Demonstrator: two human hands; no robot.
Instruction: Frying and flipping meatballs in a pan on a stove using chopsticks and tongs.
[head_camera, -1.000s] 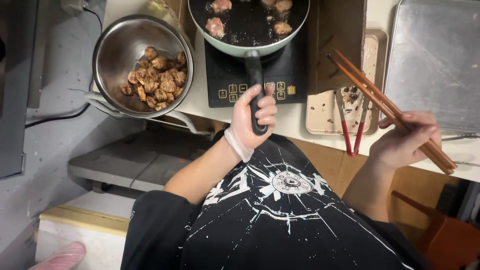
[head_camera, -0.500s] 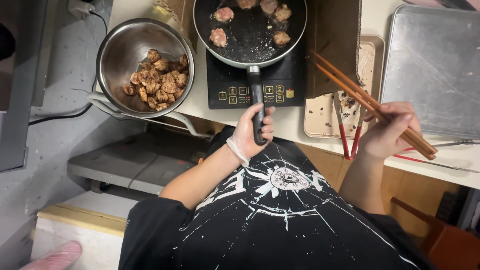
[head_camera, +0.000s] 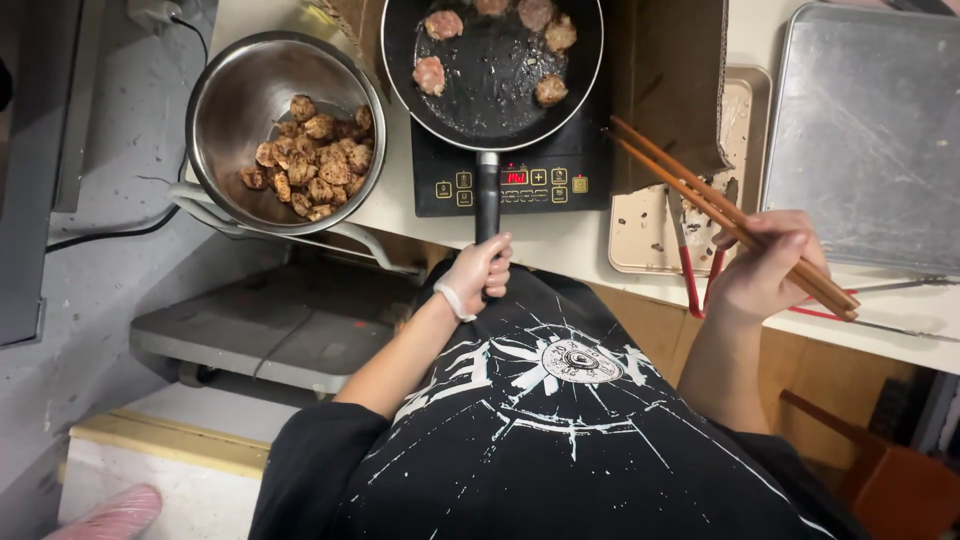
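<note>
Meat pieces (head_camera: 430, 74) brown in my black frying pan (head_camera: 492, 72) on the small electric hob (head_camera: 505, 180). My left hand (head_camera: 478, 272) is closed around the pan handle, steadying it; my right hand (head_camera: 764, 268) grips long wooden chopsticks (head_camera: 730, 220), tips clear of the pan. Turning looks to be the step in hand, which calls for reaching past the cardboard (head_camera: 668, 85) standing between. A steel bowl (head_camera: 285, 130) of cooked pieces sits left, a metal tray (head_camera: 860, 130) right.

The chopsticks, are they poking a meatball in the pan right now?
No, the chopsticks are held up in the right hand beside the black pan, their tips not touching any meat piece.
</note>
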